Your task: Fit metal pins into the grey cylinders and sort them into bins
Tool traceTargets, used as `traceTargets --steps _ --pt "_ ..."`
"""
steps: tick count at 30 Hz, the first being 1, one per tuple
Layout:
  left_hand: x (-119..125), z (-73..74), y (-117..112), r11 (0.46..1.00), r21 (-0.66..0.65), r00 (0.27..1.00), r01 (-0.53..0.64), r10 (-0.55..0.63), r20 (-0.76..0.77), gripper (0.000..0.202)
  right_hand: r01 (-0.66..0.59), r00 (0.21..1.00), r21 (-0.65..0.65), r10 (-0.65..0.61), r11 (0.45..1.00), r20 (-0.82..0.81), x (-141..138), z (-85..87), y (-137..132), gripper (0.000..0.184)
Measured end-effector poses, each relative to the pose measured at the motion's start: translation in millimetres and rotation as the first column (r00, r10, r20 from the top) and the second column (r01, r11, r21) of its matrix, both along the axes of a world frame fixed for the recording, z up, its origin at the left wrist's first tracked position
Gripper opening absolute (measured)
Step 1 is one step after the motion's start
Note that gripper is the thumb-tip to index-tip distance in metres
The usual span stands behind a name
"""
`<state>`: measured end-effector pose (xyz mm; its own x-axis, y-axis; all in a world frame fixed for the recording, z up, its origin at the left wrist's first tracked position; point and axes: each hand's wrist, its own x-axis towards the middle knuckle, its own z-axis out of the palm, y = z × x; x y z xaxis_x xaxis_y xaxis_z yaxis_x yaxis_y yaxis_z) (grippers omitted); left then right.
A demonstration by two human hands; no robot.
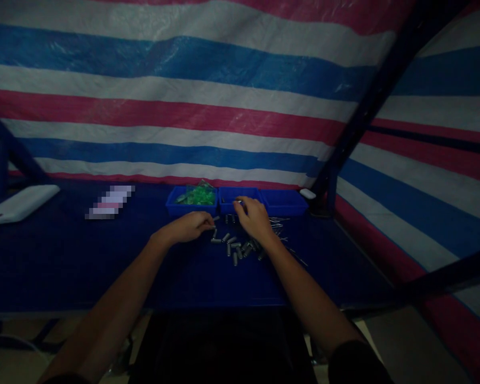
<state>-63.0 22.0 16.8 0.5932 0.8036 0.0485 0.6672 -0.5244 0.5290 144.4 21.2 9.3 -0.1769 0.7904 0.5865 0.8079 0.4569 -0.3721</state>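
My left hand (192,226) rests on the dark blue table (64,256) with its fingers curled; its fingertips pinch a small grey metal cylinder. My right hand (255,217) hovers just right of it, fingers bent, pinching a small light part near the middle blue tray (232,193). Several loose grey metal cylinders (237,247) lie scattered between and below the two hands. Thin metal pins (280,224) lie to the right of my right hand.
Three blue trays stand in a row at the table's back; the left blue tray (186,207) holds a bag of green parts (197,195), the right blue tray (285,202) looks dark inside. A white flat object (20,204) lies far left. A striped tarp (184,96) hangs behind.
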Motion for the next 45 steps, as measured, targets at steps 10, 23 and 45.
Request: traceTargets --steps 10,23,45 --pt "23.4 -12.0 0.7 0.982 -0.135 0.81 -0.131 0.184 0.557 0.023 -0.373 0.927 0.0 0.373 0.928 0.029 -18.1 -6.6 -8.5 0.019" --pt "-13.8 -8.0 5.9 0.995 0.042 0.993 -0.088 0.091 -0.077 0.03 0.116 0.992 0.099 -0.11 0.988 -0.067 2.8 7.0 21.1 0.031" --pt "22.6 -15.6 0.2 0.991 -0.062 0.811 -0.116 0.131 0.571 0.039 -0.402 0.916 -0.043 0.4 0.915 -0.034 -17.8 -3.0 -10.2 0.018"
